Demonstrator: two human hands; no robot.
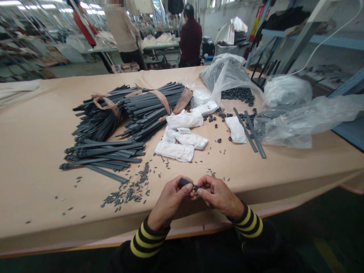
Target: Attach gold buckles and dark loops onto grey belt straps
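Head view: at the far left of your table (42,151), some pale cloth (19,87) lies near the back. Further right you have a loose stack of dark grey straps (105,151), and behind it two thick bundles of the same kind (148,106), bound with brown ties (106,104). In front of the stack, small dark pieces (113,199) lie in a heap, a few scattered off to the left. Beyond the table stand co-workers, one in a beige top (122,34) and, further right, one in dark red (190,38).

White packets (174,151) lie piled just right of the bundles. In front of them, over the near part of the table, your left hand (173,193) pinches a dark strip (185,182) between thumb and fingers. Your right hand (218,193) pinches a small dark piece (199,187) close against it, with a brassy bit (194,185) between; you cannot tell whether they are joined.

To the right, a clear bag (224,72) bears faint lettering too blurred to read, and dark rings (239,94) spill from its mouth. Before it lie a single white packet (236,129) and two straps side by side (255,134), near crumpled plastic (287,91). Behind, a red and yellow sign (257,22) carries print too small to make out, beside a blue shelf (313,40).
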